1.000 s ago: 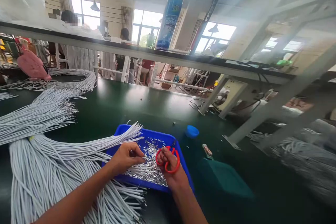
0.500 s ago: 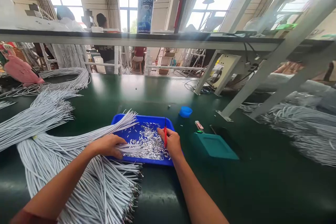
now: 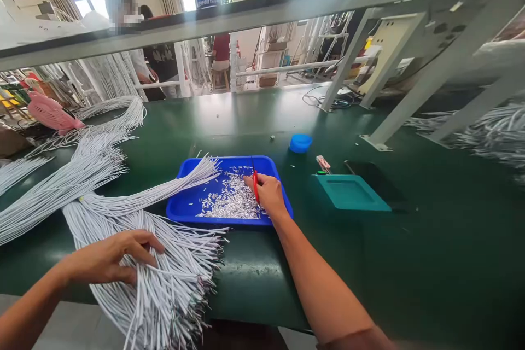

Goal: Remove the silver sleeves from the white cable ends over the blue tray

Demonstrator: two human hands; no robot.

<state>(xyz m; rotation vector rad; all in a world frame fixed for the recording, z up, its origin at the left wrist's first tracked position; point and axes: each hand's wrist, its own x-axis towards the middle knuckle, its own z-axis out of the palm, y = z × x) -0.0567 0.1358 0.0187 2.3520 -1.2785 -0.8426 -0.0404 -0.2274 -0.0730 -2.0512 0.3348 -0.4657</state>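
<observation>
On the left, my left hand [image 3: 118,257] rests on a thick spread of white cables [image 3: 172,284], its fingers apart and touching the strands. My right hand [image 3: 268,194] is over the right part of a blue tray [image 3: 176,210], closed around a red-handled tool [image 3: 256,186] with a thin dark tip pointing up. Its thumb and forefinger reach toward a heap of small silvery metal pieces [image 3: 233,199]; whether they pinch one I cannot tell. Another bunch of white cables [image 3: 197,172] lies with its ends over the tray's left side.
Right of the tray are a small blue cup [image 3: 301,143], a teal tray-like piece [image 3: 355,192] and a pinkish-white item [image 3: 323,163]. Metal shelf legs [image 3: 406,106] stand at the back right. A pink object [image 3: 53,112] and more cables sit far left. People are in the background.
My left hand has let go of the cables it held over the tray and moved left and down onto the loose cables. My right hand stays over the tray. The camera view has tilted.
</observation>
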